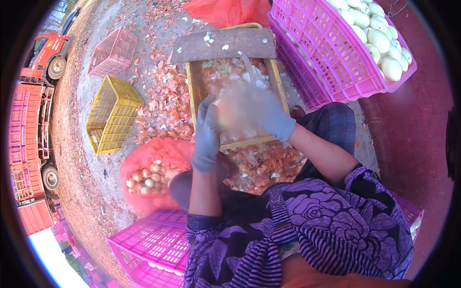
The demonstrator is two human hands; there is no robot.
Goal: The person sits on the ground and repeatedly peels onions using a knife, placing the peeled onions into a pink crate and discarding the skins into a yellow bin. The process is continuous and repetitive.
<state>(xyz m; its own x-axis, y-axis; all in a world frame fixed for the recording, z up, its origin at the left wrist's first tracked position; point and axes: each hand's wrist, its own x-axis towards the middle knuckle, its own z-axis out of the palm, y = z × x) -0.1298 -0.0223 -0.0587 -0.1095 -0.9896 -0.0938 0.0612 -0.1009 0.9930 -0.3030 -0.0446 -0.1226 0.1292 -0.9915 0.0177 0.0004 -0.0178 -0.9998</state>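
Note:
Both my hands wear grey gloves and meet above a wooden-framed tray strewn with skins and pale scraps. My left hand is closed, its fingers bent against a blurred brownish round onion. Close on its right, my right hand is smeared by motion; its fingers and anything in them cannot be made out. Across the tray's far end lies a wooden board with a few white scraps on it. A pale narrow strip slants below the board; its kind is unclear.
A red mesh bag of unpeeled onions lies by my left knee. At right stands a pink crate heaped with peeled onions. Skins litter the ground. A yellow crate, another pink crate and a truck are leftward.

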